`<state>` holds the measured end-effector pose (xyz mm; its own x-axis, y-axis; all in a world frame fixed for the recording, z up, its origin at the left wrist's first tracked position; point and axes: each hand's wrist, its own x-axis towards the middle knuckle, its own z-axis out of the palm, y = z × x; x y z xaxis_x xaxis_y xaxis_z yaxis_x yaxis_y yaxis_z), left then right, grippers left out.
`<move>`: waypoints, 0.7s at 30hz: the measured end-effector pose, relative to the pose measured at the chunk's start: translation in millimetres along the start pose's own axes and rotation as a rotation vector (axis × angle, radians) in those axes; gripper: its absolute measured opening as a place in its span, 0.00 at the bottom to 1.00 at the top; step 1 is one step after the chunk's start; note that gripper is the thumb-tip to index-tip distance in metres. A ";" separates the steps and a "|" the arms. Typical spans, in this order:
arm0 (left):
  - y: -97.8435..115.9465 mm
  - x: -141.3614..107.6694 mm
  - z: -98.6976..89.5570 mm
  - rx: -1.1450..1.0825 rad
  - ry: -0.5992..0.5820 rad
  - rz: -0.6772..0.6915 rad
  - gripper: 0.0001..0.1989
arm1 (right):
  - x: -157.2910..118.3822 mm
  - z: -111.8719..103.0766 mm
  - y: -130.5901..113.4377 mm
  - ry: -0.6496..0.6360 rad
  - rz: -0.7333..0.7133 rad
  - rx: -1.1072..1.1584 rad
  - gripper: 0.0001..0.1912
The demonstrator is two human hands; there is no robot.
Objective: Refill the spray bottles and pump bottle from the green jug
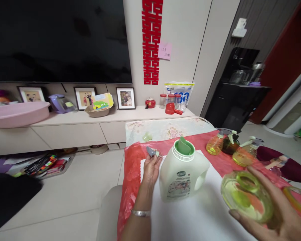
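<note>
My left hand [150,169] is closed on a small spray head [153,151] with a grey trigger and a pale collar; a thin tube points right from it. Beside that hand, a large pale green detergent jug [179,177] stands upright on white paper. Its cap is off, and the green pouring spout [184,147] shows. My right hand [283,211], at the lower right, grips a clear bottle [224,190] with yellow-green liquid in it. The bottle is close to the camera, tilted and slightly blurred, and its round mouth shows.
Spray bottles [214,144] with yellow liquid stand on the red cloth [134,167] at the back right. A tape roll [297,201] lies at the right. Behind, a low cabinet [72,134] carries picture frames, jars and a pink basin [20,112]. A maroon stool [288,167] stands beyond.
</note>
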<state>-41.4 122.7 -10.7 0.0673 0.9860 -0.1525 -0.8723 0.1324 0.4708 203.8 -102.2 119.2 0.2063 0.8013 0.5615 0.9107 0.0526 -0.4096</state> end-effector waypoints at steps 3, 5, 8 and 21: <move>-1.7 5.7 -6.4 0.008 0.000 -0.021 0.17 | 37.5 -11.5 0.3 0.062 -0.254 -0.133 0.48; -1.2 9.0 -9.9 0.010 0.007 -0.032 0.16 | 58.6 -15.8 -5.6 0.058 -0.321 -0.199 0.47; -0.6 12.3 -13.9 0.013 0.014 -0.052 0.15 | 83.2 -18.6 -18.0 0.040 -0.387 -0.180 0.42; -0.3 11.7 -15.3 0.006 0.020 -0.078 0.12 | 128.7 -23.5 -31.2 0.014 -0.626 -0.178 0.35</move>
<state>-47.7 132.6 -25.9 0.1251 0.9704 -0.2065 -0.8619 0.2094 0.4618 210.3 -14.8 221.1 -0.3792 0.6434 0.6650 0.9054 0.4064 0.1231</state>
